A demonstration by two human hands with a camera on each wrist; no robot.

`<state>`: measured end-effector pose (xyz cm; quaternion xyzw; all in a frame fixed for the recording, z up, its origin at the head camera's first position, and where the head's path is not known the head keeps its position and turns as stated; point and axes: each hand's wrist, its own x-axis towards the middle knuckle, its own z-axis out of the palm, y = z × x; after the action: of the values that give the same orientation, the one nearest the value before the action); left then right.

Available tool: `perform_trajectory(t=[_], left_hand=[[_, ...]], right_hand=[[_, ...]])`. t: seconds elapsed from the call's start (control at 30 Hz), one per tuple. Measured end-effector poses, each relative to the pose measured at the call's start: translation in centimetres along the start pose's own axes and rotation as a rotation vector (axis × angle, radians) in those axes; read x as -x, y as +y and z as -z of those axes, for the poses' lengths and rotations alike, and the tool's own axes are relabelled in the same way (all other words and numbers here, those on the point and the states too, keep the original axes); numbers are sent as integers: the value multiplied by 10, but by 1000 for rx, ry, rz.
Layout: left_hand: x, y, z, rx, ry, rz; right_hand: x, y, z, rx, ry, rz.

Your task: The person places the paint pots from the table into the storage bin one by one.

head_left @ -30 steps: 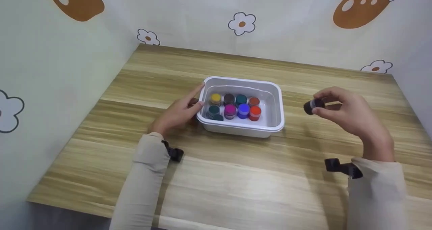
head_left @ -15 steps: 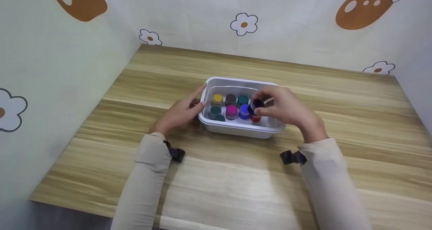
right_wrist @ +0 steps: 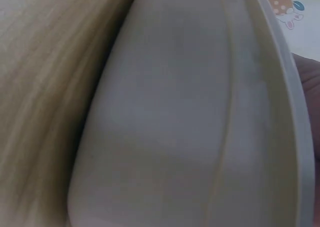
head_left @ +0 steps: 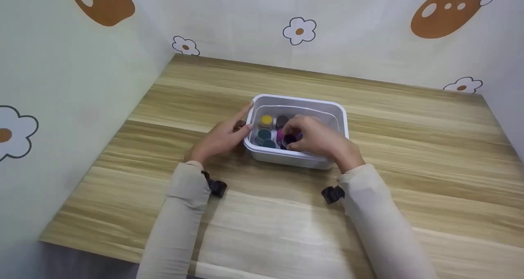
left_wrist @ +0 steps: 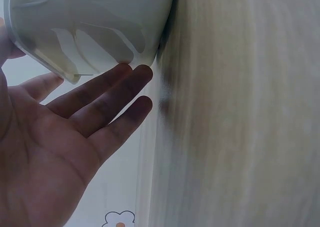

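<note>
A white plastic tub (head_left: 282, 159) on the table holds several small paint jars. My right hand (head_left: 317, 137) reaches down into it, pinching a dark-lidded paint jar (head_left: 289, 139) between thumb and fingers near the front wall. Beside that jar a magenta jar (head_left: 280, 134) shows partly; the right-hand jars are hidden under my hand. At the left stand a yellow jar (head_left: 266, 121), a dark grey jar (head_left: 282, 121) and a dark green jar (head_left: 264, 135). My left hand (head_left: 221, 139) touches the tub's left rim; in the left wrist view its straight fingers (left_wrist: 110, 97) lie along the outer wall.
The wood-grain table (head_left: 262, 221) runs back to a pale wall sheet (head_left: 237, 21) printed with flowers and brown spotted shapes. Another sheet (head_left: 82, 86) closes off the left side. In the right wrist view the tub wall (right_wrist: 160, 102) fills most of the picture.
My right hand has carried the dark jar leftward from beyond the tub's right side, over the rim and down among the other jars. The left hand has stayed at the rim.
</note>
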<state>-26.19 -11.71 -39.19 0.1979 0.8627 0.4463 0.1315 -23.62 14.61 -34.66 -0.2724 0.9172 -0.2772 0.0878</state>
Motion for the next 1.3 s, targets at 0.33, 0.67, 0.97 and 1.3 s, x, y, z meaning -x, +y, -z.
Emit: perform_trajectory(t=[0.33,0.67,0.97,1.3], left_hand=[[2,1,2,-13,7,1],[1,1,2,3,-2,0],[0,0,1,13,-4,-14],[-1,2,2,-10,-15,11]], right_hand=[[-8,1,-8,21,-11,-17],[-11,-2,-10,51,-15,-5],[-10,2,-12,46,-42,-16],[9,14,-9,-140,217,-20]])
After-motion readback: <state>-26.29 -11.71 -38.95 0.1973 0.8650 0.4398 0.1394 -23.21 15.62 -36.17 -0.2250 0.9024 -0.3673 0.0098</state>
